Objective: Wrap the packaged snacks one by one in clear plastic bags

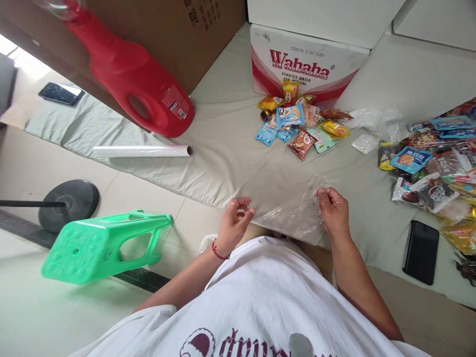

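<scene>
Clear plastic bag (303, 214) lies across the counter's (226, 158) near edge, the fingers of the right hand (335, 212) pinching it; the left hand's (232, 228) curl beside it, grip unclear. It looks unfilled: wrapped snacks (290, 116) sit outside, by the Wahaha box (305, 64).

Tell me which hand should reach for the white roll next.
Left, most likely. The left hand is on the same side as the white roll and nearer it; the right hand is farther off, pinching clear plastic.
</scene>
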The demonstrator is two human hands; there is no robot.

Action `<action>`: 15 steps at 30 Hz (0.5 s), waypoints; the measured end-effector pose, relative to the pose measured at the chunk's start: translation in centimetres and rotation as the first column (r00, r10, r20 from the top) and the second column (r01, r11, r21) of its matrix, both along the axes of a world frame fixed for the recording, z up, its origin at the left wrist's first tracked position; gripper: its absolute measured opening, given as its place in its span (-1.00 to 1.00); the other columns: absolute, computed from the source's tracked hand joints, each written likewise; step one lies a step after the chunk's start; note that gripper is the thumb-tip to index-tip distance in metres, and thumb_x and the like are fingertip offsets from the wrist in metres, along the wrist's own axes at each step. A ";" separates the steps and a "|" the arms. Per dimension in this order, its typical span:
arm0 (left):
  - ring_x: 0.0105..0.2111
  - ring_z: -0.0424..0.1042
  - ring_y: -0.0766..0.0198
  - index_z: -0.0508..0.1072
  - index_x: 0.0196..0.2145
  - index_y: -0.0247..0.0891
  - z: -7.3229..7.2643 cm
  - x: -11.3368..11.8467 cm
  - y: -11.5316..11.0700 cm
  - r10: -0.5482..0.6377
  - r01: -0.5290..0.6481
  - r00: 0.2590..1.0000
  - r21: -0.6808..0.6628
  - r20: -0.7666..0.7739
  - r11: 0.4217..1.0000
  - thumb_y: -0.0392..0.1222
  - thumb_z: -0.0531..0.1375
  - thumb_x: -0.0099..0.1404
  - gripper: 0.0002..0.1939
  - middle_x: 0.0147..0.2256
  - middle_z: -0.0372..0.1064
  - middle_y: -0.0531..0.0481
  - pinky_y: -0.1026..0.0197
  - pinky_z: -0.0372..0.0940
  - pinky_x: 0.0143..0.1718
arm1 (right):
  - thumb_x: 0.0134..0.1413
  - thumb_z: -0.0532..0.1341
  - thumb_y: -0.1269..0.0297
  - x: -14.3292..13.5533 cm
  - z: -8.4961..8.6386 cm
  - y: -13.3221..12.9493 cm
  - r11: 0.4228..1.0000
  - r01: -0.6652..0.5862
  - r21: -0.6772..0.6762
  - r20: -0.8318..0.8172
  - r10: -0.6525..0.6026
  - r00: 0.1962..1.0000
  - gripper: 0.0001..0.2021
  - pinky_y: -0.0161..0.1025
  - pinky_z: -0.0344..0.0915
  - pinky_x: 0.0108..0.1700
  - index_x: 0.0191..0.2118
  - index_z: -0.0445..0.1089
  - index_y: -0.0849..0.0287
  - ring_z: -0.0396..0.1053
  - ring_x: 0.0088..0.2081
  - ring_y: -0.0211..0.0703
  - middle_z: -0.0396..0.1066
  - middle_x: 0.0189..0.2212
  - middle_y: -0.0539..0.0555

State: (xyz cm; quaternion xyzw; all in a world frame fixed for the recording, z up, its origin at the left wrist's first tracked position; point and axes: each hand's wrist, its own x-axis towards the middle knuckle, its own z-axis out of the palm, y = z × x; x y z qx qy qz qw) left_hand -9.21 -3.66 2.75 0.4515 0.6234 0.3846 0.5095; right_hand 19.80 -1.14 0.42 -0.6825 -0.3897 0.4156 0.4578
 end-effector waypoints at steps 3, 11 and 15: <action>0.12 0.41 0.07 0.39 0.11 -0.18 1.5 1.1 0.8 -0.134 0.153 0.984 0.172 -0.113 0.973 0.05 0.28 0.33 -0.53 0.14 0.39 -0.21 0.01 0.32 0.11 | 0.23 0.26 -0.14 -1.4 0.6 -0.3 0.992 -0.123 -0.005 0.008 0.123 0.992 -0.63 -0.32 0.05 -0.56 -0.32 0.41 0.09 0.06 -0.61 -0.31 0.12 -0.64 -0.14; -0.45 0.36 0.28 0.44 -0.31 -0.21 -0.6 7.9 4.8 -0.303 0.317 0.944 0.104 -0.129 0.943 0.04 0.11 0.43 -0.70 -0.48 0.36 0.05 0.22 0.25 -0.38 | 0.25 0.26 -0.13 -2.6 2.1 -0.6 0.961 -0.278 0.009 0.025 0.278 0.960 -0.62 -0.33 0.11 -0.52 -0.32 0.43 0.12 0.13 -0.60 -0.31 0.20 -0.64 -0.12; -0.58 0.19 0.35 0.33 -0.41 -0.17 -1.8 7.3 6.4 -0.132 0.139 0.989 0.103 -0.070 0.985 0.08 0.05 0.47 -0.64 -0.61 0.16 0.16 0.26 0.12 -0.47 | 0.20 0.27 -0.18 0.2 0.8 -0.9 0.997 -0.082 0.011 -0.021 0.082 0.996 -0.59 -0.32 0.07 -0.56 -0.30 0.43 0.11 0.11 -0.61 -0.30 0.16 -0.63 -0.13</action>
